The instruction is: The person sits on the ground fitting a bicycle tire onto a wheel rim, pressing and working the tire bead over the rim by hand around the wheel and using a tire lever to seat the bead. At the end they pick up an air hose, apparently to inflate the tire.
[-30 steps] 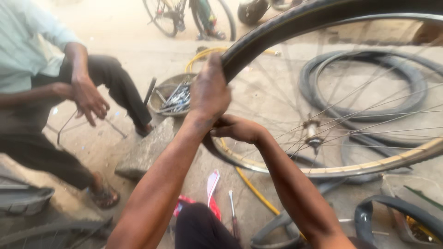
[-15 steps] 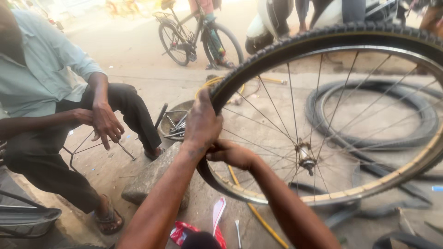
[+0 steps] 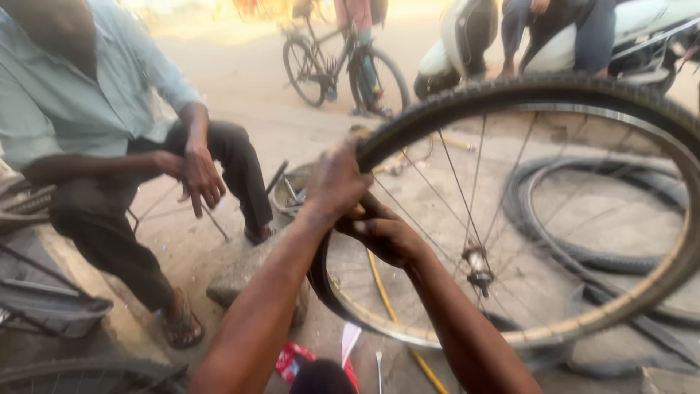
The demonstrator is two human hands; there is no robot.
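A spoked bicycle wheel (image 3: pixel 598 314) stands upright before me, its black tyre (image 3: pixel 510 91) seated along the top of the rim. My left hand (image 3: pixel 334 182) grips the tyre at the wheel's left edge, fingers curled over the tread. Just below it my right hand (image 3: pixel 383 235) clasps the tyre and rim from the inner side. The hub (image 3: pixel 477 266) sits to the right of my hands.
A seated person (image 3: pixel 109 146) in a light shirt sits at left. A metal bowl of tools (image 3: pixel 292 193) lies behind my hands. Loose tyres (image 3: pixel 583 255) lie on the ground at right. A bicycle (image 3: pixel 343 62) and scooter (image 3: pixel 510 44) stand behind.
The view has lifted, so the wheel sits lower in the frame and more of the street shows. Both hands have stayed on the tyre at the wheel's left edge.
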